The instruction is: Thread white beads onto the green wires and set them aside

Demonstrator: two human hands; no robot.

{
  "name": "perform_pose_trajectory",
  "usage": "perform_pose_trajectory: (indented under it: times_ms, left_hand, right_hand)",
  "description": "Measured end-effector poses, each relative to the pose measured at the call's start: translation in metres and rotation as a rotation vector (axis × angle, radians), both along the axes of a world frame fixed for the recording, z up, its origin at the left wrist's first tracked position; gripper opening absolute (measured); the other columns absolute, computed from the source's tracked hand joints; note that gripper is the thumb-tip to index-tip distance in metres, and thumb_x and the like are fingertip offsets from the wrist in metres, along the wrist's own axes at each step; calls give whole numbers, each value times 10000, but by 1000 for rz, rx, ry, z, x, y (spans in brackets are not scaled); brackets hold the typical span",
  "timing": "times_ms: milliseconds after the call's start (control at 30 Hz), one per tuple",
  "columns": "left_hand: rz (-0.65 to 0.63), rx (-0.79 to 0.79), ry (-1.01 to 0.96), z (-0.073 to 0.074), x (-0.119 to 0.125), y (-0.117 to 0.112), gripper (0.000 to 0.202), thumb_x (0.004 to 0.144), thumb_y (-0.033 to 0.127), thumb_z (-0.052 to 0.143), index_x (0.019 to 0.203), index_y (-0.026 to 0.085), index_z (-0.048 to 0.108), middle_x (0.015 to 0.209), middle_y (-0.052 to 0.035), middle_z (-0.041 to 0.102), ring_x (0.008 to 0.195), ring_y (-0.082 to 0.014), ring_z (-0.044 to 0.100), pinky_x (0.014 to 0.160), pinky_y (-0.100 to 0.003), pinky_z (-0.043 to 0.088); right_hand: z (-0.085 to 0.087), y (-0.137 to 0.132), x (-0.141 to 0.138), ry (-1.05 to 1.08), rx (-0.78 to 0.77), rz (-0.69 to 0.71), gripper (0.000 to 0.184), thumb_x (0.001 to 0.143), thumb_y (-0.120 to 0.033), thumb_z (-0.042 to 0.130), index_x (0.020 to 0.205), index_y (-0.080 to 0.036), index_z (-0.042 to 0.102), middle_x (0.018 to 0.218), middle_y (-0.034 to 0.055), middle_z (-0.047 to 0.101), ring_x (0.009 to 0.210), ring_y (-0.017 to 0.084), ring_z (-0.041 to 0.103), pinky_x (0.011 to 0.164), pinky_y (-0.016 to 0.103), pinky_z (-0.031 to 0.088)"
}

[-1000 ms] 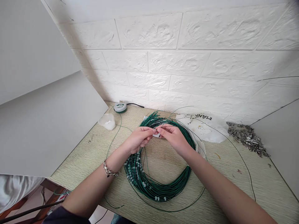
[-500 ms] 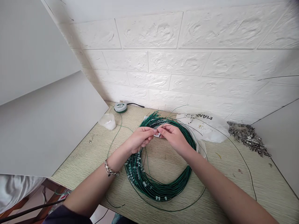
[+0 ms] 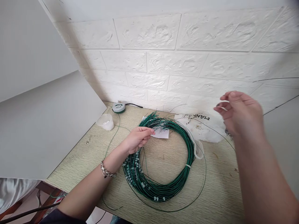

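A thick coil of thin green wire (image 3: 174,188) lies on the table, with small white beads (image 3: 135,169) on its left side and bottom. My left hand (image 3: 140,138) is closed in a pinch over the coil's upper left. A loose green strand (image 3: 146,161) hangs just below it and appears to be what the fingers hold, though its end is hard to see. My right hand (image 3: 245,116) is raised at the right, away from the coil and blurred. Thumb and index finger press together there; whatever they hold is too small to name.
A tape measure (image 3: 119,107) and a plastic cup (image 3: 105,122) with white contents stand at the back left. White paper (image 3: 161,133) lies under the coil's top, a plastic bag (image 3: 203,127) behind it. The brick-patterned wall (image 3: 158,62) closes off the back.
My right hand has parted from my left and swung up and to the right, uncovering the coil's right side and the paper. My left hand has stayed nearly in place, still pinching.
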State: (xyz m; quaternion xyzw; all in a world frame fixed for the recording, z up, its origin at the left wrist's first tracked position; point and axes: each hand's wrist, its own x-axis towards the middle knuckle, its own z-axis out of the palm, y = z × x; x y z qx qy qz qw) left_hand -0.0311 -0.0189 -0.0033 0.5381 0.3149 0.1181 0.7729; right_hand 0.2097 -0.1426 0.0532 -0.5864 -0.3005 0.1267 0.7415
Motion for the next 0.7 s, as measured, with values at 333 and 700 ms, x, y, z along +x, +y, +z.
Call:
perform_pose_trajectory:
  times_ms: [333,700]
  left_hand:
    - [46,-148,-81,-2,-1,6,233,667,329,625,723,120,536,476,92,212,346,10,125,289,-110,65]
    - [71,-230,-124,-2,-2,7,182,699,295,587,743,126,537,492,77,312,323,21,164,272,-97,75]
  right_hand:
    - [-7,-18,33,-427,-973,277,313,700,-487,511,734,-193,614,720,30,575,629,138,503,579,260,381]
    - [-37,-13,50,-642,-1128,277,223,646,-330,514,788,-204,632,839,57,630,691,190,563,554,267,396]
